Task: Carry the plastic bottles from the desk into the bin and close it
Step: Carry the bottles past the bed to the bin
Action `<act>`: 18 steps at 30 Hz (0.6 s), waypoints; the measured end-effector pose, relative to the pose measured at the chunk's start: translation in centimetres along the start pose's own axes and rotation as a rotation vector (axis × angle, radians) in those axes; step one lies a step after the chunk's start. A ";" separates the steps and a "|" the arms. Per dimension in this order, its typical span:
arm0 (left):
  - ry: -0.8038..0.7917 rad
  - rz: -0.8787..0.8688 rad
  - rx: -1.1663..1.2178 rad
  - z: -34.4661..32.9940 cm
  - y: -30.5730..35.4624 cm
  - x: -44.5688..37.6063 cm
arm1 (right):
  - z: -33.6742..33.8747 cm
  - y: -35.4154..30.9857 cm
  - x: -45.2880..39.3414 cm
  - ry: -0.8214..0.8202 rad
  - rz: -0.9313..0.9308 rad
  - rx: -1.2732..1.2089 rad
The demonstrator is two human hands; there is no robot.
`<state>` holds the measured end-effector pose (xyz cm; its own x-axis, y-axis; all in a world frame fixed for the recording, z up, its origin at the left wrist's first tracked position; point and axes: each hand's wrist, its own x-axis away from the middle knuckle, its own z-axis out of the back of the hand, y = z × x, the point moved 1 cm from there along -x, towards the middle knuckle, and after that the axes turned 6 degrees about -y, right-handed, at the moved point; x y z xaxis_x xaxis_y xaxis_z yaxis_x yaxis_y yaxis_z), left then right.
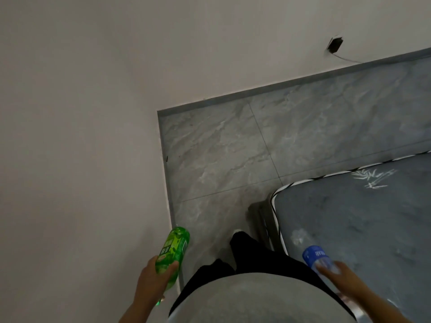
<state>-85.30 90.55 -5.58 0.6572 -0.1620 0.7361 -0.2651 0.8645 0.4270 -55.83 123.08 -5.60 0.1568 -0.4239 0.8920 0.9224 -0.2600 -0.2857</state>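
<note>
I see two plastic bottles. The green plastic bottle with a leafy label (174, 250) is held low on my left, its bottom pointing away from me. The clear plastic bottle with a blue label (314, 257) is on my right, tilted too.

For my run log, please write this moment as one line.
phase: carrying | left hand: holds green bottle | right hand: holds clear bottle, blue label | beside: mattress | bin: not in view
</note>
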 end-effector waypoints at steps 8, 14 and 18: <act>0.056 0.148 0.010 1.9 3.6 -3.6 | 2.8 -12.4 -4.1 -0.008 0.102 0.059; -0.017 0.157 0.011 4.6 7.1 -8.8 | 2.5 -16.7 -6.4 -0.006 0.046 0.050; -0.032 0.097 -0.042 7.4 11.4 -13.4 | 2.0 -18.4 -7.3 0.049 -0.022 0.071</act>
<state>-102.29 99.08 -6.68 0.6072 -0.0911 0.7893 -0.2957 0.8961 0.3310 -73.21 132.70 -6.14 0.1201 -0.4610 0.8793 0.9483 -0.2088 -0.2390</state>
